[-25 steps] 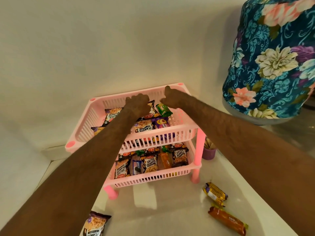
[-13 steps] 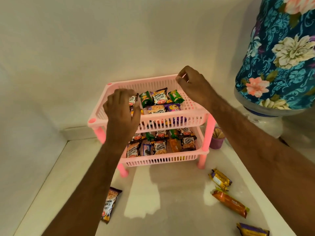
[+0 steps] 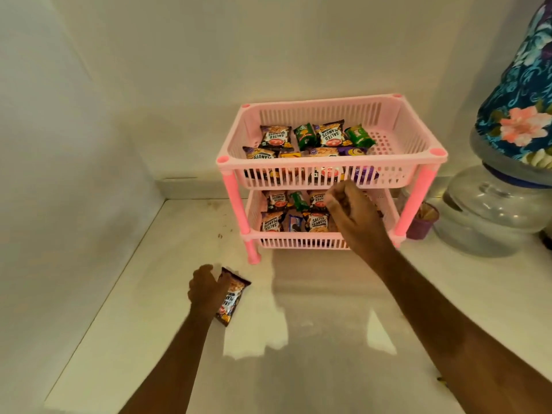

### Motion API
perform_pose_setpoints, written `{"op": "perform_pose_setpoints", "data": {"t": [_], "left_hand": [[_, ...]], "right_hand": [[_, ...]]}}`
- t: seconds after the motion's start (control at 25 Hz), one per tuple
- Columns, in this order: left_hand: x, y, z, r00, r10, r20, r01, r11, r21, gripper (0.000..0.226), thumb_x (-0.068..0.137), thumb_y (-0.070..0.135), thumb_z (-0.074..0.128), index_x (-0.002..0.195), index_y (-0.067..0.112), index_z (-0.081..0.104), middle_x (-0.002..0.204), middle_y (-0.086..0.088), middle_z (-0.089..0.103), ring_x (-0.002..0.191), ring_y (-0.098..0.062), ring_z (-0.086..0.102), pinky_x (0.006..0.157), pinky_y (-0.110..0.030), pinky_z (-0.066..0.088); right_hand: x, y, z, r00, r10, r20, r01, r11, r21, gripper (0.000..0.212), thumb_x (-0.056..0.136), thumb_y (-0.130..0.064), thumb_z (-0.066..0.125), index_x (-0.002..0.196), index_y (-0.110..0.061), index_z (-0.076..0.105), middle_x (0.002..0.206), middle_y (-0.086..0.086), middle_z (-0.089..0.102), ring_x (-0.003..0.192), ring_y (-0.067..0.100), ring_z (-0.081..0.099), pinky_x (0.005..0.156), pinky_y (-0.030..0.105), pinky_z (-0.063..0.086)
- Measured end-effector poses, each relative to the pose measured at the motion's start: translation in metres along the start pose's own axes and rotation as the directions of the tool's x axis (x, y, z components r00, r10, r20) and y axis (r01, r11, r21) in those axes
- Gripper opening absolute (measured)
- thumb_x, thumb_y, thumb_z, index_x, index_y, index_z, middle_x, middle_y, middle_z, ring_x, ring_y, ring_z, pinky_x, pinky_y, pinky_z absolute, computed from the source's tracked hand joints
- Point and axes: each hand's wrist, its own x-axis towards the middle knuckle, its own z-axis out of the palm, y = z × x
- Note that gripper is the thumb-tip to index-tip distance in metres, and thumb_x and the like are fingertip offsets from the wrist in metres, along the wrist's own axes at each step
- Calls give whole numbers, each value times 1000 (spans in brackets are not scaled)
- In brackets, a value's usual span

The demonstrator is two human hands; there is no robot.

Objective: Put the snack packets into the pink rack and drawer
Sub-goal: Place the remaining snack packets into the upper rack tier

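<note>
The peanut packet point(image 3: 232, 295) is lying flat on the desk point(image 3: 313, 339), in front of the rack point(image 3: 331, 162) and to its left, well apart from the rack's near left leg. It is looking like a small sealed pouch of crinkly film, so it is probably weighing very little, giving softly under the fingers and sliding easily on the smooth desk. The glossy wrapper may be slipping in a loose pinch; taking it across the middle, or by a crimped end seam, is likely the safest hold. Squeezing hard is risking crushed contents, not much else.

The packet is dark brown with a picture of pale nuts and white lettering, tilted with one end toward the rack. Its left edge is hidden under the hand.

The left hand point(image 3: 206, 289) is resting on that left edge with fingers curled over it; whether it is already gripping or only touching, I cannot tell. The right hand point(image 3: 352, 213) is hovering in front of the rack's lower tier, fingers loosely curled; whether it is holding anything I cannot tell, as the view there is blurred.

Both tiers of the rack are already carrying rows of packets, several matching this one, with bare space showing at the right of the upper tier.
</note>
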Motion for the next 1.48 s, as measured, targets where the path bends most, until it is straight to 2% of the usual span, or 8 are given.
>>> {"op": "perform_pose_setpoints", "data": {"t": [0.2, 0.56, 0.72, 0.84, 0.96, 1.04, 1.32, 1.48], "left_hand": [[-13, -26, 14, 972, -124, 198, 96, 985, 146, 53, 89, 45, 67, 133, 19, 52, 130, -8, 62, 125, -33, 56, 108, -41, 36], [-47, -16, 21, 968, 24, 250, 0, 996, -94, 46, 87, 27, 73, 128, 19, 54, 119, -4, 71, 115, -27, 66, 108, -44, 41], [-71, 20, 24, 955, 132, 265, -38, 942, -333, 46, 83, 21, 78, 122, 21, 53, 115, -6, 70, 100, -24, 71, 91, -47, 58], [-86, 57, 22, 925, 250, 286, -83, 868, -489, 43, 84, 14, 80, 113, 26, 51, 112, -3, 69, 81, -8, 74, 65, -29, 62], [-101, 93, 17, 911, 310, 271, -106, 813, -572, 47, 84, 16, 81, 117, 28, 50, 110, 5, 66, 92, -10, 72, 68, -25, 63], [-111, 115, 12, 909, 339, 243, -130, 783, -608, 50, 84, 21, 82, 121, 29, 50, 108, 10, 65, 96, -10, 69, 66, -19, 61], [-144, 189, -7, 820, 553, 147, -309, 643, -701, 50, 79, 36, 85, 117, 38, 52, 111, 14, 67, 96, 4, 67, 69, -12, 56], [-154, 232, -28, 698, 713, 65, -461, 517, -721, 47, 83, 53, 75, 123, 41, 53, 120, 15, 68, 113, -2, 65, 92, -30, 57]], "right_hand": [[-65, 35, 55, 971, 175, 166, -169, 984, -47, 7, 103, -34, 51, 102, -28, 54, 96, -12, 61, 89, 0, 58, 73, 18, 46], [-121, 47, 92, 899, 331, 287, -305, 943, -131, 13, 95, -30, 66, 104, -29, 56, 100, -11, 61, 95, 5, 60, 88, 31, 55], [-124, 42, 92, 877, 324, 355, -275, 944, -183, 39, 87, -33, 77, 119, -31, 55, 120, -13, 56, 110, 4, 55, 99, 31, 51], [-118, 32, 84, 851, 334, 404, -268, 940, -213, 82, 75, -46, 84, 143, -31, 41, 145, -12, 43, 135, 9, 41, 110, 26, 40], [-108, 20, 71, 867, 300, 398, -171, 929, -329, 120, 63, -61, 86, 158, -30, 19, 164, -10, 20, 151, 14, 16, 118, 34, 25], [-101, 12, 57, 906, 250, 341, -94, 905, -415, 127, 61, -70, 82, 160, -30, 13, 167, -10, 13, 154, 15, 8, 122, 41, 18], [-75, -17, -18, 993, 9, 121, 52, 865, -499, 94, 72, -43, 79, 152, -24, 33, 150, -2, 38, 144, 20, 29, 119, 45, 27], [-40, -34, -74, 997, -73, 12, 71, 889, -453, 83, 72, -42, 77, 143, -25, 39, 135, -3, 47, 122, 10, 38, 108, 39, 35]]}}
